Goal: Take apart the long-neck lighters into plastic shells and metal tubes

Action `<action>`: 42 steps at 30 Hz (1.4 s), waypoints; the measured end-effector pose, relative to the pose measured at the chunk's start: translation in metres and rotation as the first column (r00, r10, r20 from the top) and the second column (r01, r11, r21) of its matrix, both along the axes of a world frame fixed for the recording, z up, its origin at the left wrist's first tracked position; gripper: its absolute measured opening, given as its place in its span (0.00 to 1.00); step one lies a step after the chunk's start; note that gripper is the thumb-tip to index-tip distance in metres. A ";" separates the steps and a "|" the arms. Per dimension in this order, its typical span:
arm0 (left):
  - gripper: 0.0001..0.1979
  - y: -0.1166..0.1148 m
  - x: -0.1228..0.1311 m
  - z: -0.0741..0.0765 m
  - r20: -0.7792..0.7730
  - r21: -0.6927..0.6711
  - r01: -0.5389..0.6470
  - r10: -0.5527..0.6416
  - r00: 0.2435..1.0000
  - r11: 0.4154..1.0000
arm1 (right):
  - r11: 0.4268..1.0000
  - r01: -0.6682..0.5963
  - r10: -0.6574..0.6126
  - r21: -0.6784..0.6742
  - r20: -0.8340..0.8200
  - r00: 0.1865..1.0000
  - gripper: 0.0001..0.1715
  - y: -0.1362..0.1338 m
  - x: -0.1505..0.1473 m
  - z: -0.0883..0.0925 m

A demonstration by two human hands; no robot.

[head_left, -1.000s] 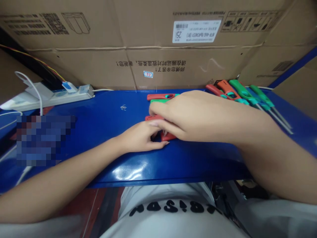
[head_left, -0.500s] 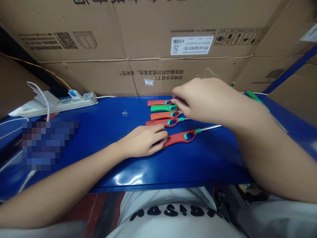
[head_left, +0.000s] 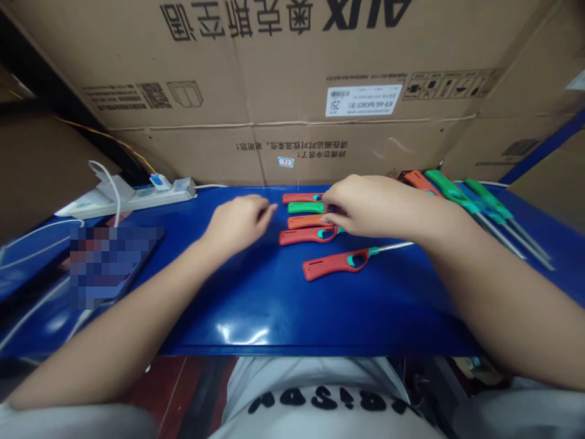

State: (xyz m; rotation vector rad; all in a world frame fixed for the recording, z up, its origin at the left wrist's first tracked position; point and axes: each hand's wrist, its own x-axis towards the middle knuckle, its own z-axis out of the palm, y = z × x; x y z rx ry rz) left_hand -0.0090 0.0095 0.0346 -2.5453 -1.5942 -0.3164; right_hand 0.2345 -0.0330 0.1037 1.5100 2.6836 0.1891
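Note:
A row of long-nosed lighters lies side by side on the blue table [head_left: 256, 305]: a red lighter [head_left: 299, 198] at the back, then a green lighter [head_left: 304, 208], an orange lighter [head_left: 301, 221] and another red lighter [head_left: 301, 236]. A fifth red lighter [head_left: 336, 263] lies apart, nearer to me, with its metal nozzle pointing right. My right hand [head_left: 365, 204] covers the front ends of the row, fingers and thumb pinched around the green lighter. My left hand [head_left: 237, 222] hovers just left of the row, loosely curved and holding nothing.
More green and orange lighters [head_left: 452, 189] lie in a bunch at the back right. A white power strip [head_left: 137, 195] with cables sits at the back left, next to a blurred flat object [head_left: 109, 256]. Cardboard boxes [head_left: 292, 91] wall off the back of the table.
My left hand let go of the nearest red lighter and moved back and left. My right hand has stayed over the row. The camera has tilted up.

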 end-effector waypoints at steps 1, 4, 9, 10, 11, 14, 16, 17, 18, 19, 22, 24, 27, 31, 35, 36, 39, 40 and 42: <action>0.21 0.010 -0.008 0.003 -0.046 -0.025 -0.126 0.124 0.991 0.992 | 1.000 0.007 -0.007 0.001 0.014 1.000 0.13 0.001 0.001 0.001; 0.21 0.038 -0.030 0.001 -0.145 -0.124 -0.364 0.346 0.927 0.923 | 1.000 0.023 -0.022 -0.013 0.049 0.999 0.15 0.001 0.005 0.002; 0.24 0.057 -0.043 -0.015 -0.184 -0.233 -0.427 0.391 0.902 0.874 | 0.998 0.048 -0.045 -0.045 0.058 0.997 0.13 -0.003 0.011 0.004; 0.24 0.057 -0.043 -0.016 -0.184 -0.239 -0.423 0.387 0.904 0.874 | 0.998 0.055 -0.053 -0.043 0.053 0.997 0.13 -0.004 0.011 0.005; 0.25 0.056 -0.043 -0.016 -0.182 -0.242 -0.418 0.382 0.906 0.876 | 0.997 0.060 -0.058 -0.040 0.041 0.997 0.13 -0.005 0.011 0.007; 0.26 0.052 -0.040 -0.011 -0.158 -0.223 -0.418 0.390 0.907 0.881 | 0.999 0.035 -0.036 -0.012 -0.058 0.998 0.10 -0.006 0.010 0.011; 0.27 0.048 -0.038 -0.007 -0.108 -0.170 -0.408 0.395 0.912 0.897 | 1.000 -0.020 0.022 0.015 -0.162 0.987 0.10 -0.005 0.007 0.012; 0.26 0.045 -0.036 -0.005 -0.068 -0.131 -0.379 0.373 0.925 0.916 | 0.998 -0.052 0.057 0.027 -0.212 0.976 0.11 -0.004 0.005 0.012; 0.25 0.042 -0.034 -0.004 -0.020 -0.092 -0.323 0.322 0.946 0.942 | 0.996 -0.083 0.090 0.038 -0.257 0.962 0.11 -0.003 0.003 0.010; 0.23 0.038 -0.031 -0.004 0.036 -0.059 -0.234 0.236 0.971 0.970 | 0.993 -0.107 0.117 0.050 -0.297 0.948 0.11 -0.002 0.000 0.008; 0.17 0.023 -0.018 -0.006 0.219 -0.040 0.197 -0.184 0.958 0.980 | 0.987 -0.137 0.161 0.088 -0.376 0.913 0.15 0.001 -0.009 -0.002; 0.14 0.011 -0.008 -0.011 0.307 -0.082 0.460 -0.417 0.855 0.884 | 0.985 -0.138 0.170 0.108 -0.393 0.904 0.16 0.003 -0.015 -0.009; 0.17 -0.002 0.002 -0.018 0.344 -0.146 0.615 -0.544 0.766 0.775 | 0.982 -0.132 0.174 0.136 -0.361 0.916 0.15 0.003 -0.020 -0.015; 0.21 -0.008 0.008 -0.027 0.355 -0.177 0.638 -0.556 0.752 0.750 | 0.977 -0.122 0.169 0.175 -0.285 0.943 0.16 0.003 -0.022 -0.016; 0.18 -0.007 0.011 -0.033 0.439 -0.162 0.648 -0.534 0.723 0.744 | 0.972 -0.120 0.167 0.200 -0.235 0.957 0.16 0.003 -0.023 -0.017; 0.17 -0.007 0.011 -0.035 0.451 -0.158 0.653 -0.534 0.715 0.741 | 0.971 -0.128 0.173 0.201 -0.228 0.958 0.16 0.003 -0.023 -0.018; 0.16 -0.008 0.013 -0.039 0.464 -0.139 0.654 -0.535 0.706 0.743 | 0.968 -0.164 0.202 0.188 -0.208 0.957 0.16 0.002 -0.024 -0.020; 0.15 -0.008 0.014 -0.041 0.464 -0.131 0.652 -0.535 0.706 0.747 | 0.968 -0.172 0.208 0.183 -0.202 0.957 0.16 0.001 -0.024 -0.020; 0.15 -0.009 0.015 -0.043 0.464 -0.118 0.651 -0.537 0.704 0.750 | 0.968 -0.181 0.214 0.175 -0.192 0.958 0.16 0.000 -0.024 -0.020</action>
